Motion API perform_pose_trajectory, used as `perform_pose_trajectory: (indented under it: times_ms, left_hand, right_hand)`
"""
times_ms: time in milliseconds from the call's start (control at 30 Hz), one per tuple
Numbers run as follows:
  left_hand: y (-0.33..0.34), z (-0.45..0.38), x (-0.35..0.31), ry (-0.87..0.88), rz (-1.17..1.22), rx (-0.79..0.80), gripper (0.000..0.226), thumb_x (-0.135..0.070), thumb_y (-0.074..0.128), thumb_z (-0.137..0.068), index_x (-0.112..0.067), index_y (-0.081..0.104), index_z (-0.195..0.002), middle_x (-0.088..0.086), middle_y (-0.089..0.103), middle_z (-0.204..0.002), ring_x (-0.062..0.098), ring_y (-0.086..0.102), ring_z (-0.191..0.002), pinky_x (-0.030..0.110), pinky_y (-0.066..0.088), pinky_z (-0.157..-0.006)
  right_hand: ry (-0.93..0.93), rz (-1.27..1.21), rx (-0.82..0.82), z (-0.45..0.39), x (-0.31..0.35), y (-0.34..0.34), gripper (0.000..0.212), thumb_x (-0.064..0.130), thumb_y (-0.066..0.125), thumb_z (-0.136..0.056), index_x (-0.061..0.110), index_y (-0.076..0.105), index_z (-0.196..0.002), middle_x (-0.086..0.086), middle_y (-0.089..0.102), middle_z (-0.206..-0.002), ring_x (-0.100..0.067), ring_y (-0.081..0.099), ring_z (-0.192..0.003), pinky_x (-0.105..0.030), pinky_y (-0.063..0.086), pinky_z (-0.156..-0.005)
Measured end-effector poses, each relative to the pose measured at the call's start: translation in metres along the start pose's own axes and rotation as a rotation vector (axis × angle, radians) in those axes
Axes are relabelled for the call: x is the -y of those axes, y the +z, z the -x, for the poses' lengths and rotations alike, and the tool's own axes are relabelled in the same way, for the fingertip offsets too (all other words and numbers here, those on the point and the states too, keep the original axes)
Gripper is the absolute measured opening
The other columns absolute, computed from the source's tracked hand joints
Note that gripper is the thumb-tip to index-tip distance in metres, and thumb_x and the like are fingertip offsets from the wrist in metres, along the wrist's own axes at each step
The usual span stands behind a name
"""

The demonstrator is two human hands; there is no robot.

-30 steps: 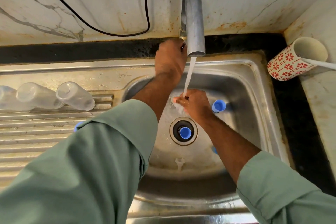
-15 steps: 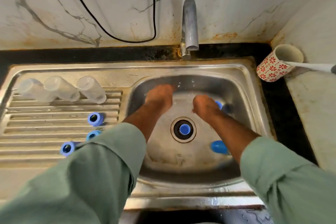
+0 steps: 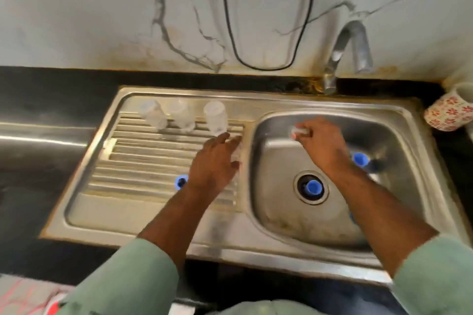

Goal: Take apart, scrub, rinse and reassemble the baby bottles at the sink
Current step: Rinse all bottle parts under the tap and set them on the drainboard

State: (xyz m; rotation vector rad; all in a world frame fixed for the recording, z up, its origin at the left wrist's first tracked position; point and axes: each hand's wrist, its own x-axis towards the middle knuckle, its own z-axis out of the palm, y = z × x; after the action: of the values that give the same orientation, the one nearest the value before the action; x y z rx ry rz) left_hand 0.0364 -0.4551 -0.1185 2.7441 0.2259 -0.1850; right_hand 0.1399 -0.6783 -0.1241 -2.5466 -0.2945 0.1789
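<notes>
- Closest to the camera it's two green sleeves [image 3: 122,279] coming in from the bottom, plus some pink-and-white fabric [image 3: 28,294] at the bottom left corner.
- The left hand [image 3: 213,163] is out over the ribbed drainboard [image 3: 143,161], fingers straight and slightly spread, holding nothing as far as I can see. It's pretty blurred, so I can't tell if it touches the metal.
- That hand and wrist cover most of a blue ring [image 3: 181,181] on the drainboard; only its left edge pokes out.
- The right hand [image 3: 325,146] is over the sink basin [image 3: 279,225], fingers curled and pinching a small clear nipple-looking piece [image 3: 298,132] near the basin's back wall.
- A blue cap [image 3: 312,186] sits right in the drain. Another blue piece [image 3: 359,158] lies in the basin just beside the right forearm, which hides part of it.
- Three clear bottles [image 3: 216,119] lie on their sides along the far edge of the drainboard, close together in a row.
- Further back: the tap [image 3: 355,46], no water visible, a looping black cable [image 3: 256,64] on the marble wall, and a red-flowered mug [image 3: 448,115] tipped on the counter at the right.
- Compared with half a second ago, the left hand has left the basin and swung over to the drainboard, and the view has shifted left. A second back, the tap was running.
</notes>
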Motion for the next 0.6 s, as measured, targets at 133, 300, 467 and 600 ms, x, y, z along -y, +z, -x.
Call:
perform_pose_trajectory:
  times_ms: [133,300,467,600]
  left_hand:
    - [-0.023,0.024,0.101,-0.093,-0.057,-0.013,0.061,-0.01,0.062,-0.087,-0.026,0.048,-0.144,0.005,0.042,-0.15,0.029,0.043,-0.134,0.039,0.04,-0.106]
    - [-0.039,0.021,0.2,-0.096,-0.235,0.159,0.059,-0.009,0.052,-0.091,-0.027,0.042,-0.147,0.007,0.036,-0.153,0.034,0.044,-0.131,0.044,0.045,-0.102]
    - [-0.034,0.006,0.216,-0.029,-0.117,0.271,0.071,-0.027,0.08,-0.075,-0.021,0.049,-0.139,0.008,0.048,-0.139,0.032,0.053,-0.121,0.037,0.045,-0.1]
    - [-0.028,0.003,0.225,-0.005,-0.112,0.253,0.07,-0.024,0.083,-0.073,-0.021,0.051,-0.135,0.007,0.048,-0.131,0.031,0.055,-0.114,0.038,0.048,-0.096]
  right_hand:
    - [-0.259,-0.137,0.061,0.02,0.101,0.034,0.026,0.008,0.073,-0.083,0.012,0.073,-0.109,-0.005,0.057,-0.098,-0.015,0.055,-0.087,-0.005,0.033,-0.075]
    - [-0.34,-0.038,0.18,0.011,0.198,0.118,0.032,0.01,0.075,-0.08,0.008,0.07,-0.112,-0.013,0.062,-0.105,-0.027,0.059,-0.099,-0.025,0.037,-0.082]
    - [-0.263,0.149,0.27,-0.005,0.215,0.156,0.032,0.008,0.065,-0.087,0.012,0.066,-0.118,-0.013,0.059,-0.124,-0.029,0.054,-0.117,-0.032,0.039,-0.099]
    - [-0.189,0.264,0.317,-0.013,0.221,0.175,0.034,0.006,0.057,-0.089,0.015,0.063,-0.121,-0.013,0.058,-0.13,-0.032,0.054,-0.119,-0.038,0.044,-0.099]
